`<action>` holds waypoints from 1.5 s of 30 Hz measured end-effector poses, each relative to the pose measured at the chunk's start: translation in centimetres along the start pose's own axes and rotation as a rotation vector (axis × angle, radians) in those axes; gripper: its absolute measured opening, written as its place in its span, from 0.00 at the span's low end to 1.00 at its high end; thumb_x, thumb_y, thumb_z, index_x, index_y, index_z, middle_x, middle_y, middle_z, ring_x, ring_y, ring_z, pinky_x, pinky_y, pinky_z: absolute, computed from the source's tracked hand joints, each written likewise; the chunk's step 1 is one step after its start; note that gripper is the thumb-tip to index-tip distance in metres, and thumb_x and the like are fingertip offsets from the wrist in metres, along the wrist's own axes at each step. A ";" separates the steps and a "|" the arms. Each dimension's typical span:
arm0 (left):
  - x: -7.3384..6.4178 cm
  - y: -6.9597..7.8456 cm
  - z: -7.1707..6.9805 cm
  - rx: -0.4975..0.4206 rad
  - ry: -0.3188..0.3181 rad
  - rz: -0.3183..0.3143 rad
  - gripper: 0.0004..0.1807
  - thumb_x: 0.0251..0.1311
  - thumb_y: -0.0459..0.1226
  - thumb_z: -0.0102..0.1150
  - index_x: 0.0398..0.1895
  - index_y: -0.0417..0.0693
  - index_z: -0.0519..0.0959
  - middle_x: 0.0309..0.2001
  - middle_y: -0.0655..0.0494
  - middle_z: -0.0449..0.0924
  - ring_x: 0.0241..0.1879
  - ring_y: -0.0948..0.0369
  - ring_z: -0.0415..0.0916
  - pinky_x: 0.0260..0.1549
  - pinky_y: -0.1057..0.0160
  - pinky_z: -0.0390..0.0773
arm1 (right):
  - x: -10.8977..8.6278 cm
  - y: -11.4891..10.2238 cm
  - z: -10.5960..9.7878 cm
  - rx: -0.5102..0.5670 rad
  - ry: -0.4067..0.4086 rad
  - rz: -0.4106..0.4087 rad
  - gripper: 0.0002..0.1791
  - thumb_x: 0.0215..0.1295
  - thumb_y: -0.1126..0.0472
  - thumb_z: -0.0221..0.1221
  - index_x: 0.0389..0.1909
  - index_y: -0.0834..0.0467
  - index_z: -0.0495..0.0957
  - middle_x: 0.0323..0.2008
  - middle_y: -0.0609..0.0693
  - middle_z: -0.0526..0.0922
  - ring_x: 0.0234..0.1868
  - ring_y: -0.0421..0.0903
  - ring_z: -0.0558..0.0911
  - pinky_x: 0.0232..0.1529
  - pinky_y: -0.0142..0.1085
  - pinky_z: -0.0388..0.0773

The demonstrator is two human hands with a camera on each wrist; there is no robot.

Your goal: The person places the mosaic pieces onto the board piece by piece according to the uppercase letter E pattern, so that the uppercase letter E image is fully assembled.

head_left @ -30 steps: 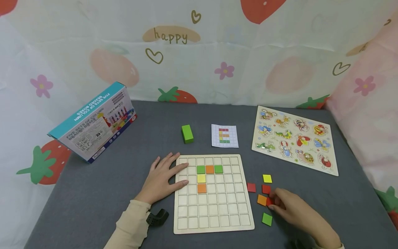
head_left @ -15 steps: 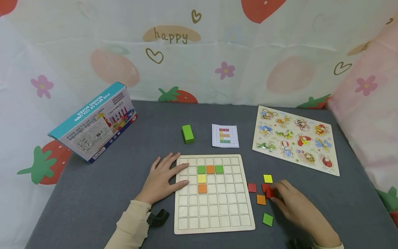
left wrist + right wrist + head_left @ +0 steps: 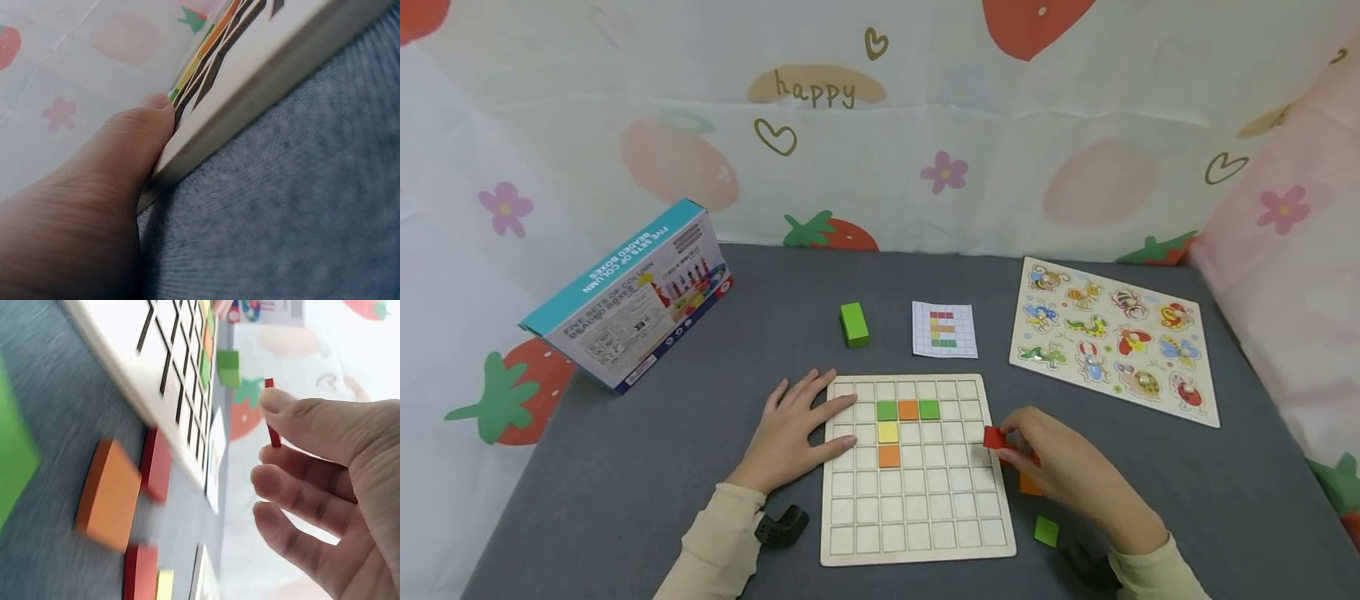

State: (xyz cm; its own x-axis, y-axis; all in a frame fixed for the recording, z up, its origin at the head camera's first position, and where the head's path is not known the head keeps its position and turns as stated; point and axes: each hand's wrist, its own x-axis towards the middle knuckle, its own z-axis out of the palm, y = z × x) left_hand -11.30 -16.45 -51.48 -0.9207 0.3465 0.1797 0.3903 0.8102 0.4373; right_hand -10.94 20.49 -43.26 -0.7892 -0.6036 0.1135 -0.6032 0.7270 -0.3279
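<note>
A wooden grid board (image 3: 925,504) lies flat, bearing green (image 3: 887,411), orange (image 3: 907,410) and green (image 3: 929,410) tiles in one row, with a yellow tile (image 3: 887,432) and an orange tile (image 3: 889,456) below the first. My left hand (image 3: 786,437) rests spread at the board's left edge, index finger and thumb over its border. Between thumb and index finger my right hand (image 3: 1063,467) pinches a red square tile (image 3: 994,437), held over the board's right edge. Loose orange (image 3: 109,494), red (image 3: 156,465), second red (image 3: 140,572) and yellow (image 3: 164,586) tiles lie below this hand.
Nearer me is a loose green tile (image 3: 1047,531). Behind the board sit a green block (image 3: 853,324) and a printed pattern card (image 3: 944,330). An insect puzzle board (image 3: 1112,333) lies at back right; a cardboard box (image 3: 632,300) stands at back left.
My right hand has picked up a red tile from the loose ones and carried it left to the board's edge. The left hand stays where it was.
</note>
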 end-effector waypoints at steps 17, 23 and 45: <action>0.0 0.1 -0.1 0.003 -0.002 -0.005 0.34 0.57 0.65 0.54 0.67 0.70 0.68 0.73 0.56 0.56 0.74 0.53 0.49 0.70 0.39 0.42 | 3.5 -2.5 2.3 0.045 0.023 -0.288 0.10 0.55 0.58 0.70 0.34 0.52 0.78 0.35 0.40 0.79 0.35 0.36 0.76 0.37 0.30 0.79; 0.0 0.2 -0.2 0.005 -0.007 -0.012 0.34 0.57 0.65 0.54 0.67 0.70 0.68 0.73 0.56 0.56 0.74 0.53 0.49 0.70 0.39 0.42 | 3.8 -3.3 3.3 0.051 0.028 -0.360 0.10 0.55 0.60 0.69 0.33 0.52 0.77 0.34 0.40 0.78 0.35 0.35 0.75 0.38 0.28 0.78; 0.1 0.3 -0.2 0.002 -0.013 -0.017 0.35 0.57 0.65 0.54 0.67 0.70 0.68 0.73 0.56 0.56 0.74 0.53 0.49 0.70 0.39 0.42 | 4.7 -4.6 5.0 -0.075 -0.008 -0.333 0.08 0.58 0.55 0.67 0.34 0.50 0.77 0.33 0.39 0.76 0.33 0.36 0.75 0.38 0.30 0.77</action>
State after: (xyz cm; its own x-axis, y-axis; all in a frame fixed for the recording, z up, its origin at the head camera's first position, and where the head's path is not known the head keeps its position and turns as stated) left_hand -11.26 -16.29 -51.15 -0.9269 0.3388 0.1612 0.3748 0.8170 0.4382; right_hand -11.28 12.65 -45.94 -0.5467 -0.8143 0.1949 -0.8347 0.5116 -0.2040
